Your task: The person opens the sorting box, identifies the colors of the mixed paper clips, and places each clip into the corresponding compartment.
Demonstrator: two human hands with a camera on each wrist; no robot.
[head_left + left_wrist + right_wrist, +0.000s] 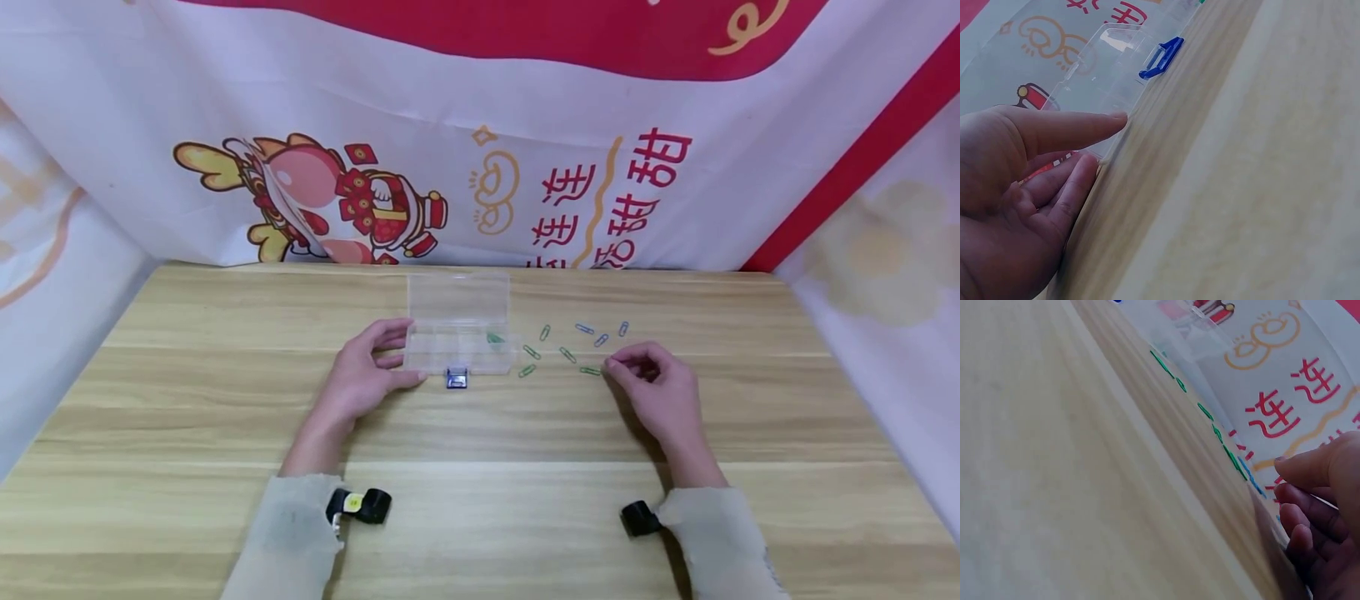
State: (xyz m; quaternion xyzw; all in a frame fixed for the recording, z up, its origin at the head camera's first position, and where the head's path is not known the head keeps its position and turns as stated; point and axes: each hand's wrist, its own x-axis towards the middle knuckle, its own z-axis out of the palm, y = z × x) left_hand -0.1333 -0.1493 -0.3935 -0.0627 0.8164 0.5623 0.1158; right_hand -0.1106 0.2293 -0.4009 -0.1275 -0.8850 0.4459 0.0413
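Note:
A clear plastic compartment box [438, 358] lies on the table with its transparent lid [459, 298] raised at the back and a blue latch [457, 379] at the front. My left hand [365, 371] grips the box's left end, thumb at the front corner and fingers along the side. Something green [495, 338] is inside a right-hand compartment. Several green paper clips [567, 355] and a few blue paper clips [584, 329] lie scattered to the box's right. Beside the rightmost green clip [590, 371] is my right hand [660, 390], fingers loosely bent; nothing shows between thumb and forefinger.
The wooden table [480, 517] extends toward me and to both sides. Behind it hangs a white and red printed cloth [337, 92]. Black wrist devices [640, 518] sit beside both sleeves.

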